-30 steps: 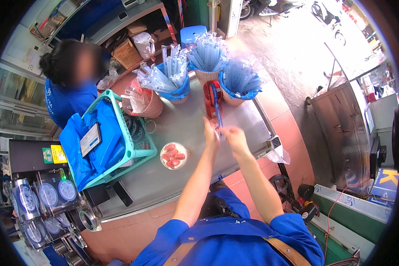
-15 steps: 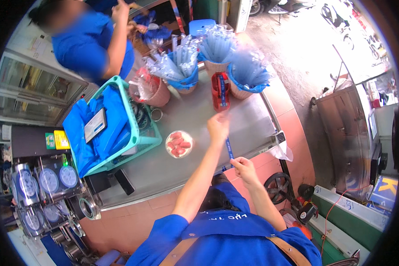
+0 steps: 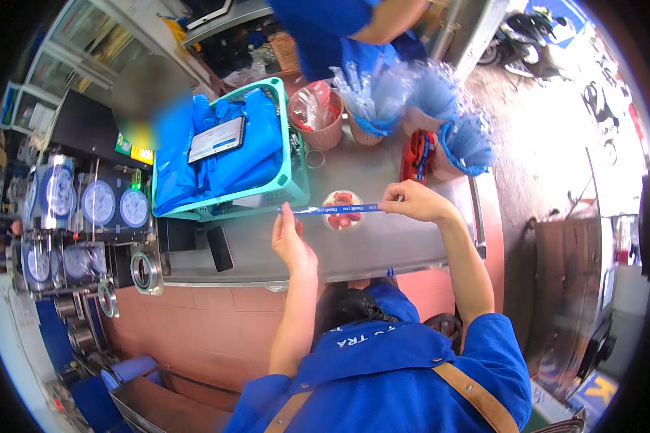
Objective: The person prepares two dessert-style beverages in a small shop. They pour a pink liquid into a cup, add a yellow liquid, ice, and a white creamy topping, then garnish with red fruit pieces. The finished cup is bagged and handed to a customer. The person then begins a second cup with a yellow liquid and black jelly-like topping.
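A strip of blue printed tape (image 3: 354, 208) is stretched nearly level between my two hands. My left hand (image 3: 294, 244) pinches its left end with thumb and fingertips, and my right hand (image 3: 417, 200) pinches the right end. Below the strip, a round clear cup (image 3: 343, 225) stands on the metal counter, showing red pieces on a pale filling. The tape crosses part of the cup from this view; whether it touches cannot be seen. Beyond my right hand stands a red tape dispenser (image 3: 415, 155) with blue tape on it.
A turquoise basket (image 3: 292, 162) of blue bags, with a phone-like device (image 3: 218, 139) on top, stands left. A black phone (image 3: 220, 248) lies near the counter's front edge. Baskets of wrapped straws (image 3: 466, 148) line the back, where a co-worker in blue (image 3: 310, 36) stands.
My left hand has left the dispenser area and moved left. My right hand has risen toward the cup's right. The tape is now level across the cup. The co-worker appears further right in view.
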Demonstrator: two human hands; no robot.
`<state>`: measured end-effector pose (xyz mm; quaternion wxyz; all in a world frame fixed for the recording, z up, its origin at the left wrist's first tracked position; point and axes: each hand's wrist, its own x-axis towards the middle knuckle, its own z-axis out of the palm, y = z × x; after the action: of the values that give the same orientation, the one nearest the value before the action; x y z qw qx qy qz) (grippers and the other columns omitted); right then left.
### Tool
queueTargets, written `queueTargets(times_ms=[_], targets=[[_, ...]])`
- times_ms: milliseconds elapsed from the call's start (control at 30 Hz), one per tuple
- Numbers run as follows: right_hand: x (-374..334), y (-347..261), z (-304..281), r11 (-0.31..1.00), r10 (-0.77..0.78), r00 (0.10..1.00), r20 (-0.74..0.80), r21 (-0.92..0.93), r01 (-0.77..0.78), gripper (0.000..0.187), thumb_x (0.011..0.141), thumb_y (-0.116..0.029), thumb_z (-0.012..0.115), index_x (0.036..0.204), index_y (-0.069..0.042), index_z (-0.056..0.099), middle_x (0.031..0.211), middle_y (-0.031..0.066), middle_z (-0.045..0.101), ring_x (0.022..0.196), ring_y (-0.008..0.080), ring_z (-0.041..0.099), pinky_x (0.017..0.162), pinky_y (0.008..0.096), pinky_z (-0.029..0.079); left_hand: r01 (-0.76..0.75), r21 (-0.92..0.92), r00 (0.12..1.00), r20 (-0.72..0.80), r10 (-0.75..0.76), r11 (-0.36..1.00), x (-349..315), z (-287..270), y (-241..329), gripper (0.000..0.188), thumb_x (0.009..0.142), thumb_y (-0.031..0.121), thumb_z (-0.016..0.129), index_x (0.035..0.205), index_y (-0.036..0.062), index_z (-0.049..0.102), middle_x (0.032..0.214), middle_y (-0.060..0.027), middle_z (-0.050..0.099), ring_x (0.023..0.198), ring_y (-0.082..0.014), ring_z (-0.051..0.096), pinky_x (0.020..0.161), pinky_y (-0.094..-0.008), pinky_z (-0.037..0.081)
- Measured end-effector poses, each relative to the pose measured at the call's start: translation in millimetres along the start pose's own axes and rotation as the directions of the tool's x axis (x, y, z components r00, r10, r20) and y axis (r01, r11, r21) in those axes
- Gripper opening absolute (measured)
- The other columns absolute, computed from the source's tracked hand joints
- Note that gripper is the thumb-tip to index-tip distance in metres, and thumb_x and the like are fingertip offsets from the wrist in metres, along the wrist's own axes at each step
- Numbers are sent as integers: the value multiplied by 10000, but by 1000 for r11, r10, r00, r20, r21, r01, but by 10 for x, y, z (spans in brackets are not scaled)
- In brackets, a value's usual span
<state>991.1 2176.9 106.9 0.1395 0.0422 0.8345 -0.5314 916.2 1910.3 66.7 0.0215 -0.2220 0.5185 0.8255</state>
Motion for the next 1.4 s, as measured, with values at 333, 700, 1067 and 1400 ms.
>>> queueTargets(times_ms=[333, 700, 1067, 1400], targets=[[646, 990, 672, 923, -90, 990, 107, 383, 42, 289, 919, -317, 726, 949, -32, 685, 819, 11, 666, 734, 105, 576, 659, 295, 469, 565, 22, 778, 318, -542, 825, 294, -329, -847, 550, 909, 398, 688, 1361, 118, 547, 1280, -22, 639, 1140, -162, 614, 916, -315, 471], [598, 1228, 1188, 845, 116, 985, -127, 534, -30, 323, 963, -340, 672, 1045, -32, 622, 988, 71, 694, 867, 148, 641, 749, 301, 518, 423, 289, 897, -4, -441, 859, 599, -407, -1089, 332, 966, 308, 624, 1213, 89, 589, 1140, -16, 643, 1046, -138, 639, 748, -271, 530], [730, 403, 1567, 432, 54, 897, -439, 820, 376, 934, 947, -781, 126, 1339, -24, 506, 1276, 130, 618, 1136, 252, 627, 1011, 386, 494, -19, -53, 924, 381, 38, 998, -94, 194, -825, 692, 1063, 583, 191, 1353, 61, 542, 1328, -111, 587, 1254, -244, 539, 1091, -384, 408], [517, 584, 1306, 864, -13, 456, -890, 219, 453, 594, 1071, -532, 312, 1229, -29, 585, 1217, 123, 607, 1160, 235, 566, 1061, 406, 411, -840, 375, 538, 486, 689, 392, -92, -315, -151, 331, 1055, 256, 473, 1222, -15, 564, 1196, -166, 624, 1152, -314, 583, 1018, -423, 430]])
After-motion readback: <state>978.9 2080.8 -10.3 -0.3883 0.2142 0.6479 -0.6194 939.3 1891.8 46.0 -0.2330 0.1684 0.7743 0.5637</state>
